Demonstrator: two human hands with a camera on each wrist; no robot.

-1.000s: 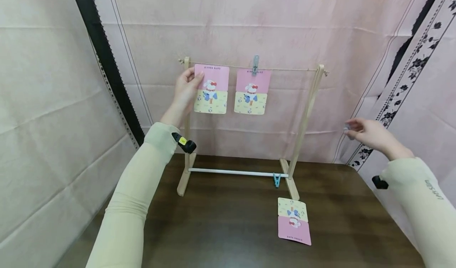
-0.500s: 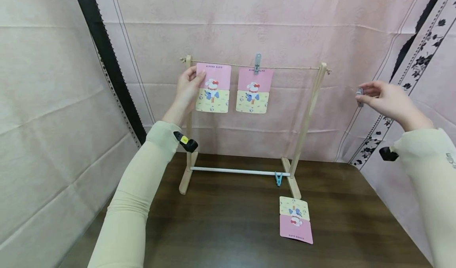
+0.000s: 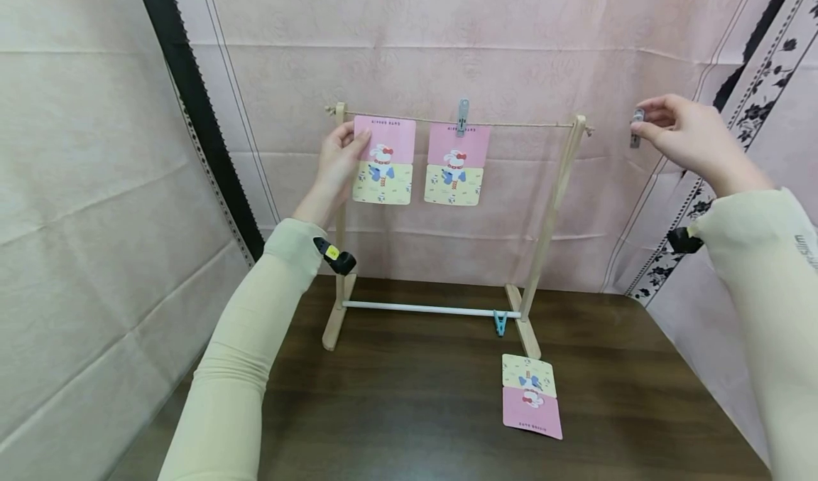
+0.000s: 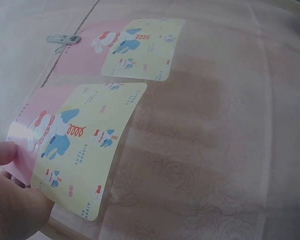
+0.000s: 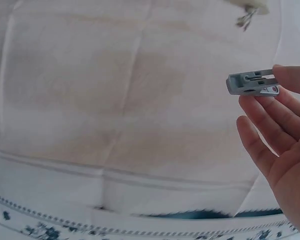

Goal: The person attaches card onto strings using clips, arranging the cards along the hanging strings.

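My left hand (image 3: 339, 165) pinches the left edge of a pink and yellow card (image 3: 384, 160) with a cartoon figure, holding it up at the string (image 3: 524, 124) near the left post. In the left wrist view the thumb lies on the card's pink part. A second matching card (image 3: 455, 165) hangs from the string by a grey-blue clothespin (image 3: 463, 117). Out to the right, past the right post, my right hand (image 3: 693, 136) pinches a grey clothespin (image 5: 252, 82) between thumb and fingers. A third card (image 3: 532, 396) lies on the table.
The wooden stand (image 3: 551, 214) carries the string between two posts. A blue clothespin (image 3: 500, 322) is at the right end of its white lower bar (image 3: 422, 308). Pale cloth (image 3: 447, 12) hangs behind and at both sides of the dark wooden table (image 3: 383, 410).
My right hand has moved outward to the right and then up with the grey clothespin. The left hand keeps its card in nearly the same place at the string.
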